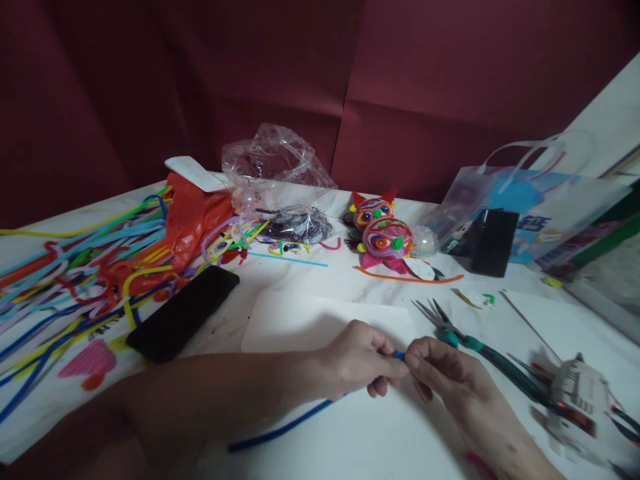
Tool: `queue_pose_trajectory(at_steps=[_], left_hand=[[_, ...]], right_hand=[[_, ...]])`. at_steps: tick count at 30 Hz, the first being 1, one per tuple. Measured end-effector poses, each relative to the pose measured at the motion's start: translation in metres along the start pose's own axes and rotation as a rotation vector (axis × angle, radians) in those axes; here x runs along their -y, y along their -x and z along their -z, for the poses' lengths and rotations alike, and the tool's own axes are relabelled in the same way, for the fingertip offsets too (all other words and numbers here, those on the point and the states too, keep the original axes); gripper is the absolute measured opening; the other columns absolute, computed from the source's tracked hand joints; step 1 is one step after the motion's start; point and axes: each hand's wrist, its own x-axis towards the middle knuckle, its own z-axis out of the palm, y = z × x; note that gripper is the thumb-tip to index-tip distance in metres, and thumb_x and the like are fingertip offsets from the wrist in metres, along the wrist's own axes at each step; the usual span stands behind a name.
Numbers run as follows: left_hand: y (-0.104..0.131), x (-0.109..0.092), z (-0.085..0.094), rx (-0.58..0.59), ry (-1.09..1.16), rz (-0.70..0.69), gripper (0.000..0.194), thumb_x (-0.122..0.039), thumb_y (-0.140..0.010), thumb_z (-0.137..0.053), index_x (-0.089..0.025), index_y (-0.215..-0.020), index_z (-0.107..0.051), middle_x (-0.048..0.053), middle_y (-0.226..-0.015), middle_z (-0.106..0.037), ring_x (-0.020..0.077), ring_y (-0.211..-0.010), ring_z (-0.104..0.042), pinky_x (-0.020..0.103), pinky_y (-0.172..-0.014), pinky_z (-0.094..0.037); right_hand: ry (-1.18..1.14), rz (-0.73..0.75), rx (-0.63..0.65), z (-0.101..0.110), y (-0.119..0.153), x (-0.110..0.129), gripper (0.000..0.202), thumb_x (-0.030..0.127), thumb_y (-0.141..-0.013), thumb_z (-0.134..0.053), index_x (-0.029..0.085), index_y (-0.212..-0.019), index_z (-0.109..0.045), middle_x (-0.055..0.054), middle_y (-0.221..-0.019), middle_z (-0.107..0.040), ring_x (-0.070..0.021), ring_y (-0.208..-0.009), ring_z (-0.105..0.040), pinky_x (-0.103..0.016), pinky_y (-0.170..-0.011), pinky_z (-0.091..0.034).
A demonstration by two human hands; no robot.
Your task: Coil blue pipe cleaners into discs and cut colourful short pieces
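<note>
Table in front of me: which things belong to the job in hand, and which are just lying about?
Job in hand:
Blue pipe cleaner, pinched by left hand and right hand
White paper underneath
Likely pliers and pipe cleaner pile, though not held

Apparently just lying about:
Black phone lying flat
Carrier bag

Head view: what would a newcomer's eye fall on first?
Probably the two vivid, animal-faced figures, back and right of centre, before the dark red backdrop. Next, the tangle of coloured pipe cleaners spread along the left. In front, the left grip and right grip pinch a blue stem above white paper.
</note>
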Motion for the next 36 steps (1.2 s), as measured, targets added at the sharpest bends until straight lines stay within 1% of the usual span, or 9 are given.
queue_pose_trajectory(at_steps=[5,9,12,16,20,24,30,33,36], left_hand=[[-0.004,-0.004,0.008,0.149,-0.213,0.099,0.011,-0.017,-0.058,-0.062,-0.014,-0.056,-0.051,-0.006,-0.047,-0.051,0.0060,-0.038,-0.046,0.019,-0.038,-0.036],[-0.002,-0.004,0.010,0.231,-0.413,0.145,0.013,-0.018,-0.062,-0.059,-0.015,-0.054,-0.049,-0.006,-0.047,-0.050,0.0049,-0.039,-0.046,0.018,-0.041,-0.037],[-0.002,-0.001,0.009,0.144,-0.405,0.087,0.012,-0.020,-0.061,-0.059,-0.014,-0.055,-0.051,-0.006,-0.047,-0.049,0.0053,-0.038,-0.044,0.018,-0.039,-0.033],[-0.003,0.004,0.002,-0.024,-0.119,-0.002,0.009,-0.017,-0.060,-0.056,-0.014,-0.055,-0.049,-0.005,-0.044,-0.048,0.0063,-0.036,-0.044,0.020,-0.039,-0.035],[-0.001,0.007,-0.004,-0.007,-0.039,-0.009,0.013,-0.022,-0.064,-0.053,-0.013,-0.056,-0.048,-0.003,-0.048,-0.051,0.0071,-0.039,-0.048,0.021,-0.041,-0.038],[0.000,0.002,0.001,0.071,-0.197,-0.039,0.017,-0.025,-0.068,-0.049,-0.013,-0.057,-0.051,-0.003,-0.050,-0.051,0.0081,-0.044,-0.050,0.021,-0.045,-0.038],[0.002,0.001,0.006,-0.043,-0.515,-0.153,0.016,-0.023,-0.068,-0.050,-0.014,-0.055,-0.051,-0.005,-0.050,-0.046,0.0060,-0.049,-0.042,0.019,-0.047,-0.030],[0.004,0.007,-0.001,-0.139,-0.393,-0.220,0.019,-0.027,-0.070,-0.049,-0.014,-0.056,-0.050,-0.005,-0.052,-0.046,0.0061,-0.051,-0.040,0.019,-0.047,-0.029],[0.007,0.007,-0.009,-0.225,-0.157,-0.169,0.018,-0.024,-0.070,-0.050,-0.015,-0.055,-0.046,-0.006,-0.049,-0.042,0.0053,-0.047,-0.037,0.019,-0.046,-0.030]], right_hand=[[0.123,-0.064,0.156,0.004,0.005,0.001,0.039,0.054,-0.079,-0.052,0.017,-0.066,-0.051,0.003,-0.057,-0.039,-0.0109,-0.051,-0.029,-0.024,-0.045,-0.022],[0.167,-0.074,0.303,0.003,0.008,0.005,0.034,0.048,-0.080,-0.053,0.017,-0.067,-0.053,0.001,-0.062,-0.045,-0.0120,-0.057,-0.034,-0.024,-0.049,-0.026],[0.150,-0.042,0.203,0.003,0.004,0.002,0.036,0.050,-0.077,-0.056,0.016,-0.064,-0.053,0.003,-0.055,-0.042,-0.0102,-0.050,-0.031,-0.023,-0.044,-0.024],[0.142,0.009,0.066,0.003,-0.002,-0.002,0.040,0.056,-0.076,-0.054,0.017,-0.066,-0.052,0.003,-0.053,-0.042,-0.0111,-0.049,-0.034,-0.022,-0.043,-0.029],[0.154,0.012,0.036,0.002,-0.001,0.000,0.042,0.057,-0.075,-0.055,0.016,-0.064,-0.054,0.001,-0.053,-0.044,-0.0113,-0.049,-0.035,-0.023,-0.043,-0.029],[0.149,0.016,-0.021,0.001,0.001,0.002,0.041,0.056,-0.073,-0.057,0.017,-0.061,-0.054,0.003,-0.051,-0.041,-0.0104,-0.048,-0.033,-0.022,-0.042,-0.027],[0.135,0.047,-0.103,-0.003,-0.001,0.005,0.040,0.053,-0.070,-0.062,0.017,-0.055,-0.055,0.003,-0.046,-0.041,-0.0101,-0.044,-0.034,-0.021,-0.040,-0.029],[0.102,0.079,-0.164,-0.009,-0.002,0.004,0.039,0.053,-0.069,-0.063,0.017,-0.055,-0.056,0.001,-0.046,-0.045,-0.0117,-0.045,-0.038,-0.022,-0.041,-0.032],[0.060,0.122,-0.218,-0.014,-0.001,0.002,0.036,0.053,-0.068,-0.064,0.018,-0.059,-0.058,-0.001,-0.052,-0.051,-0.0139,-0.049,-0.044,-0.024,-0.045,-0.037]])
